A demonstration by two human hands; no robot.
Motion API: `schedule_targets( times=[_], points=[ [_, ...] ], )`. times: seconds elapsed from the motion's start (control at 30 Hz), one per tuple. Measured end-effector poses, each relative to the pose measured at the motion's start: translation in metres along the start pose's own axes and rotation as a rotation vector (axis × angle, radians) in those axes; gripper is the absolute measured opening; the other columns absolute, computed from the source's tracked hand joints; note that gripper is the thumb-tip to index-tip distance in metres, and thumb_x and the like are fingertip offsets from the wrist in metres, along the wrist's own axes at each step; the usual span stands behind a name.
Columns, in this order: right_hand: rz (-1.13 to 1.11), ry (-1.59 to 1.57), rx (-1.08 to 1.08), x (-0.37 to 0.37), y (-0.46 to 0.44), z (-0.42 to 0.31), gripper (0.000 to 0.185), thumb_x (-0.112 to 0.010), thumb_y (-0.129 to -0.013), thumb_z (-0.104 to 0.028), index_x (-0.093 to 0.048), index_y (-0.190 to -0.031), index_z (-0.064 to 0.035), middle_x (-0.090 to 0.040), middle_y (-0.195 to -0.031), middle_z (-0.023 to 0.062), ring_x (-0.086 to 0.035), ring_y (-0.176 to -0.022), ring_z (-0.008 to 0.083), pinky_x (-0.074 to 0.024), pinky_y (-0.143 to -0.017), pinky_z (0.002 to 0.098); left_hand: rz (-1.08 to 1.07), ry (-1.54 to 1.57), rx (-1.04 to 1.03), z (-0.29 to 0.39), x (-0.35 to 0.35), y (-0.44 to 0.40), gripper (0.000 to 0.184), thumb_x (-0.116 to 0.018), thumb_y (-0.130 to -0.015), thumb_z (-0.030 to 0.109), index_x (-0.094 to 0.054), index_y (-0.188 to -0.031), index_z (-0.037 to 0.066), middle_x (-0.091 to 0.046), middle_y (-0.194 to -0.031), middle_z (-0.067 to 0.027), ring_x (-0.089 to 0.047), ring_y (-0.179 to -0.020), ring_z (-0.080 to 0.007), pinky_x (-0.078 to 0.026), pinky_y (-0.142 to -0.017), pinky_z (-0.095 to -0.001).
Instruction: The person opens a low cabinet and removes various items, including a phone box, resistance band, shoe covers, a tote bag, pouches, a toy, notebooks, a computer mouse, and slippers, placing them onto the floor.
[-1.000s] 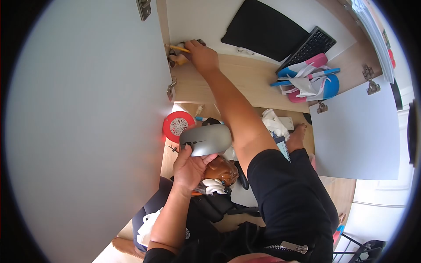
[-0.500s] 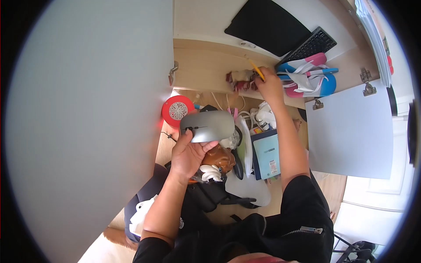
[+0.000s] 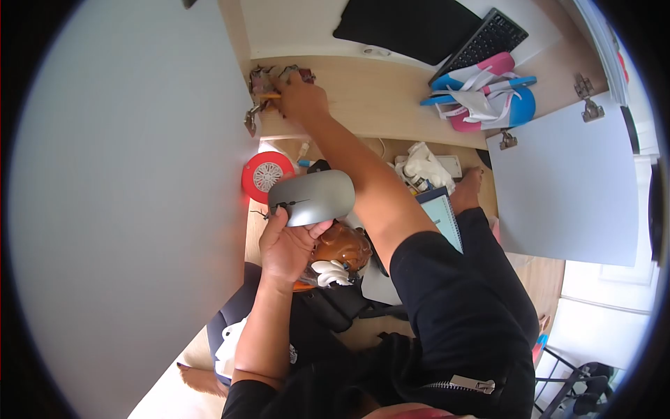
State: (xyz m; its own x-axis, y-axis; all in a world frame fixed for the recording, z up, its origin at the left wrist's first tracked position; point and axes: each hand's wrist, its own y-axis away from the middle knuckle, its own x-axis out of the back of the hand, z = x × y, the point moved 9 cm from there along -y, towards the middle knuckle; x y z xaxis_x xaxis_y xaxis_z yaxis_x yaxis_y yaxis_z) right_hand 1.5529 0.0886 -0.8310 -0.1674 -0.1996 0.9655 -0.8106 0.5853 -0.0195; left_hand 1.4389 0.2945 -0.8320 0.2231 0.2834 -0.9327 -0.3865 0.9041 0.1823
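My left hand (image 3: pixel 287 246) holds a grey computer mouse (image 3: pixel 313 199) up close to the camera, thumb on its side edge. On the wooden shelf (image 3: pixel 370 105), my right hand (image 3: pixel 300 99) reaches to the left corner. A yellow pencil (image 3: pixel 269 96) sticks out from its fingers. Those fingers press on a bunch of crumpled, wrapper-like pieces (image 3: pixel 265 75) beside the cabinet hinge. Below the mouse sits a glossy brown figure (image 3: pixel 344 248) with a white part; a red round object with a white grille (image 3: pixel 268 177) is to the left.
Pink-and-blue flip-flops (image 3: pixel 481 94), a black keyboard (image 3: pixel 488 42) and a dark flat sheet (image 3: pixel 405 28) are on the shelf's right side. Cabinet doors (image 3: pixel 139 174) stand open left and right. A spiral notebook (image 3: pixel 443 216) and a white crumpled bag (image 3: pixel 422 167) are on the floor.
My right hand has moved left along the shelf, and the crumpled pieces have shifted with it into the corner. The mouse stays in my left hand; the view has shifted slightly.
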Motion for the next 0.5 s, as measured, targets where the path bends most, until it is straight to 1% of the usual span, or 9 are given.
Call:
schedule_targets(
  times=[0.07,0.13,0.2,0.23,0.27,0.33,0.43,0.47,0.5],
  points=[
    [0.025,-0.017,-0.035,-0.002,-0.004,0.020,0.047,-0.057,-0.082,-0.035,-0.049,-0.128,-0.0273,-0.044,-0.126,0.0113,-0.060,-0.102,0.0292,-0.0510,-0.078,0.0420,-0.018,0.003,0.001,0.001,0.001,0.000,0.053,-0.047,-0.091,0.024,-0.028,-0.139,0.013,-0.043,-0.134,-0.0117,-0.051,-0.118,-0.0297,-0.050,-0.091,-0.0434],
    [0.086,0.154,-0.148,0.011,0.012,0.063,0.043,-0.054,-0.085,-0.029,-0.049,-0.125,-0.0149,-0.049,-0.122,0.0090,-0.061,-0.097,0.0274,-0.0534,-0.072,0.0392,-0.016,0.012,0.003,0.000,0.001,0.001,0.053,-0.047,-0.091,0.025,-0.029,-0.139,0.013,-0.043,-0.135,-0.0114,-0.050,-0.118,-0.0296,-0.050,-0.091,-0.0432],
    [0.211,0.309,-0.229,0.016,0.032,0.125,0.038,-0.056,-0.084,-0.027,-0.051,-0.117,-0.0066,-0.054,-0.117,0.0111,-0.062,-0.096,0.0274,-0.0538,-0.072,0.0383,-0.015,0.036,-0.001,-0.001,-0.001,0.002,0.052,-0.047,-0.091,0.025,-0.029,-0.139,0.013,-0.043,-0.135,-0.0112,-0.050,-0.118,-0.0295,-0.050,-0.092,-0.0431],
    [0.291,0.268,-0.238,0.035,0.051,0.150,0.037,-0.055,-0.084,-0.027,-0.051,-0.113,-0.0040,-0.057,-0.111,0.0136,-0.063,-0.093,0.0283,-0.0539,-0.072,0.0391,-0.026,0.034,-0.012,-0.001,-0.004,0.003,0.052,-0.046,-0.092,0.025,-0.029,-0.139,0.013,-0.043,-0.135,-0.0110,-0.050,-0.118,-0.0293,-0.050,-0.092,-0.0430],
    [0.155,0.240,-0.383,0.050,0.070,0.171,0.034,-0.056,-0.084,-0.026,-0.053,-0.110,-0.0042,-0.059,-0.108,0.0168,-0.065,-0.087,0.0300,-0.0537,-0.071,0.0416,-0.038,0.028,-0.022,0.000,-0.007,0.004,0.052,-0.046,-0.092,0.025,-0.029,-0.139,0.013,-0.043,-0.135,-0.0108,-0.050,-0.119,-0.0290,-0.050,-0.092,-0.0429],
    [0.088,0.192,-0.488,0.053,0.083,0.208,0.028,-0.051,-0.084,-0.018,-0.059,-0.106,-0.0027,-0.062,-0.106,0.0177,-0.066,-0.086,0.0326,-0.0532,-0.072,0.0411,-0.054,0.003,-0.004,-0.002,-0.010,0.004,0.052,-0.045,-0.092,0.025,-0.029,-0.139,0.012,-0.042,-0.135,-0.0107,-0.050,-0.119,-0.0287,-0.050,-0.092,-0.0428],
    [0.031,0.367,-0.306,0.048,0.110,0.185,0.029,-0.053,-0.083,-0.022,-0.055,-0.104,-0.0021,-0.065,-0.092,0.0217,-0.065,-0.085,0.0331,-0.0523,-0.073,0.0442,-0.074,-0.052,0.000,-0.005,-0.011,0.003,0.052,-0.045,-0.093,0.025,-0.028,-0.140,0.011,-0.042,-0.136,-0.0106,-0.050,-0.119,-0.0282,-0.050,-0.092,-0.0424],
    [0.032,0.363,-0.313,0.050,0.127,0.181,0.029,-0.053,-0.083,-0.022,-0.055,-0.104,-0.0021,-0.065,-0.092,0.0217,-0.065,-0.085,0.0331,-0.0523,-0.073,0.0442,-0.057,-0.073,-0.004,-0.004,-0.008,0.002,0.052,-0.044,-0.093,0.026,-0.028,-0.140,0.011,-0.042,-0.136,-0.0107,-0.050,-0.119,-0.0282,-0.051,-0.091,-0.0422],
    [-0.087,0.330,-0.298,0.048,0.143,0.175,0.028,-0.053,-0.084,-0.024,-0.057,-0.102,-0.0025,-0.065,-0.089,0.0204,-0.065,-0.085,0.0332,-0.0519,-0.073,0.0442,-0.039,-0.091,-0.012,-0.003,-0.005,0.001,0.052,-0.044,-0.093,0.026,-0.028,-0.140,0.010,-0.042,-0.136,-0.0108,-0.050,-0.118,-0.0282,-0.051,-0.091,-0.0421]
  ],
)
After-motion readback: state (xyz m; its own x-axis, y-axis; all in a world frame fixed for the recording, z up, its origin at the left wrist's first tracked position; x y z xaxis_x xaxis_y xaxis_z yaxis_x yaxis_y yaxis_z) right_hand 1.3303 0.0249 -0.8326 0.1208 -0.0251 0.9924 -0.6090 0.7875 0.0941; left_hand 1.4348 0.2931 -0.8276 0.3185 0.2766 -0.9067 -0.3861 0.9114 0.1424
